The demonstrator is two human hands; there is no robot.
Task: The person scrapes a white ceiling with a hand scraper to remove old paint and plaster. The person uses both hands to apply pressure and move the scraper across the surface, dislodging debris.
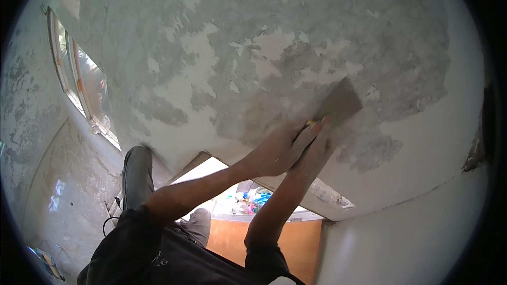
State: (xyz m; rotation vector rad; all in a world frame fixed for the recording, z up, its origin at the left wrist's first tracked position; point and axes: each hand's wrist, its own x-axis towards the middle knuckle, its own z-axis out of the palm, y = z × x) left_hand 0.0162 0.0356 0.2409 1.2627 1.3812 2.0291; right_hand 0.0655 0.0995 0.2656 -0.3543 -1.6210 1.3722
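Note:
Both my hands are together on a broad-bladed scraper, probably a putty knife. Its wide flat blade (341,101) lies against a patchy grey-and-white plaster surface (253,75), tilted up and to the right. My left hand (277,148) comes in from the lower left, its fingers around the handle side. Close beside it, my right hand (315,152) reaches up from below, fingers near the base of the blade. Most of the handle is hidden by the fingers; a small yellow part shows between them. Some blur softens the hands and blade.
At left, a framed window (77,75) stands partly open. Below my forearms is a bright opening with several colourful items (253,198) beyond it and an orange-brown panel (269,235) underneath. My bent knee (138,166) is near the surface. A plain pale wall (380,241) is at lower right.

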